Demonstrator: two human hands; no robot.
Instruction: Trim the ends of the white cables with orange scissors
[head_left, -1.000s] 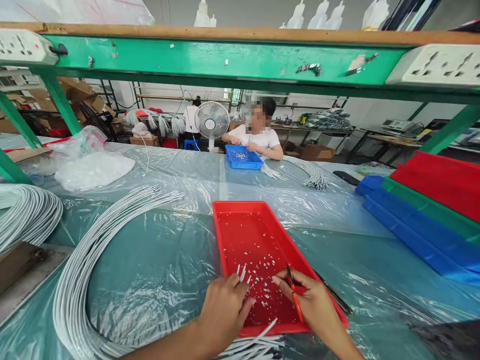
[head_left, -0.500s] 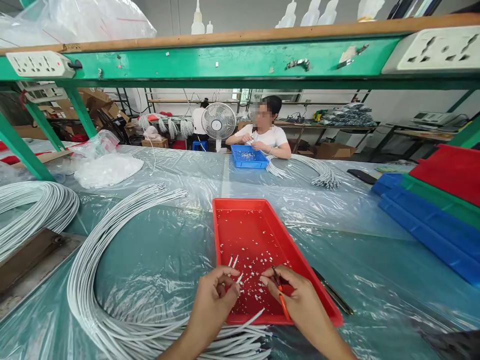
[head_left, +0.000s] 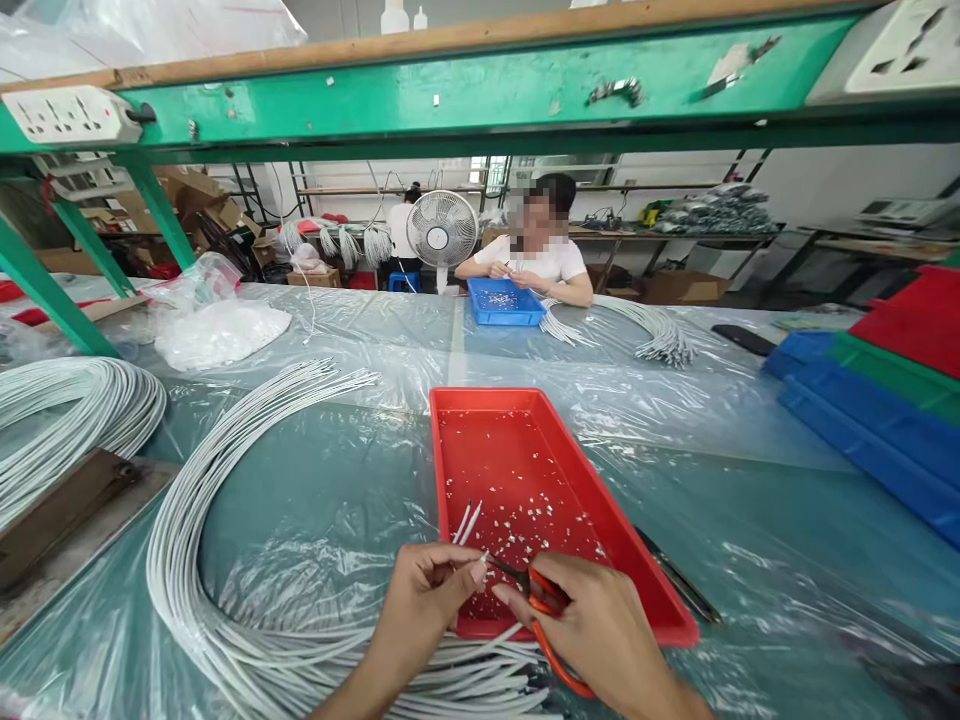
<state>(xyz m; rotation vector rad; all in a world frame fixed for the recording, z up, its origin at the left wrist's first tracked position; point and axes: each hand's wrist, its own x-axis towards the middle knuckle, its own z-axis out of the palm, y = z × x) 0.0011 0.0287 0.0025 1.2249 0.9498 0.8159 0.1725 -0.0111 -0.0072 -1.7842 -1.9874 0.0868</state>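
My left hand (head_left: 427,600) pinches a white cable (head_left: 484,557) near its end, and a couple more cable tips stick up behind the fingers. In my right hand (head_left: 604,620) is a pair of scissors with orange handles (head_left: 555,660); the dark blades point left and reach the cable end at my left fingertips. Both hands are over the near end of a red tray (head_left: 487,396), which holds many small white scraps. A long curved bundle of white cables (head_left: 176,530) sweeps around on the left and passes under my hands.
A slim metal tool (head_left: 679,577) lies right of the tray. Stacked blue, green and red bins (head_left: 862,400) stand at far right. Another coil of cables (head_left: 112,410) is at left. Across the table a person (head_left: 559,262) works over a blue tray (head_left: 506,318). A green shelf beam (head_left: 487,110) spans above.
My right hand has turned and brought the scissors left, so the blades now meet the cable end at my left fingertips. The view has shifted slightly.
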